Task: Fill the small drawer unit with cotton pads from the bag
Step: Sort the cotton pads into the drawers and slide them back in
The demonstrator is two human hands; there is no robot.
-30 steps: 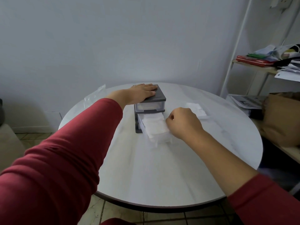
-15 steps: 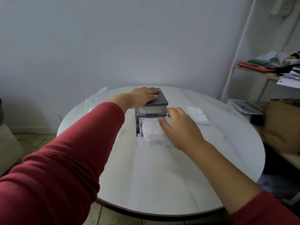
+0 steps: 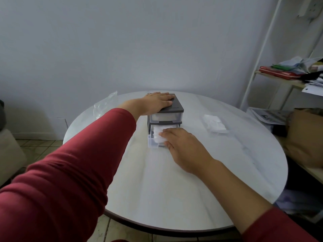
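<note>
A small grey drawer unit (image 3: 176,109) with clear drawers stands at the middle of the round white table (image 3: 157,180). My left hand (image 3: 155,102) lies flat on its top. The lower drawer (image 3: 152,142) is partly pulled out and holds white cotton pads (image 3: 157,135). My right hand (image 3: 183,147) rests with spread fingers on those pads and on the drawer's front. The upper drawer (image 3: 166,117) is closed and also shows white inside. A clear bag with more cotton pads (image 3: 214,123) lies on the table to the right of the unit.
A crumpled clear plastic wrapper (image 3: 104,105) lies at the table's far left edge. A white shelf (image 3: 279,79) with papers and a red folder stands at the right, with a brown paper bag (image 3: 307,137) below it. A wall is close behind the table.
The lower drawer has slid back most of the way into the unit. My right hand opened from a fist and now lies flat on the pads. My left hand stayed on top.
</note>
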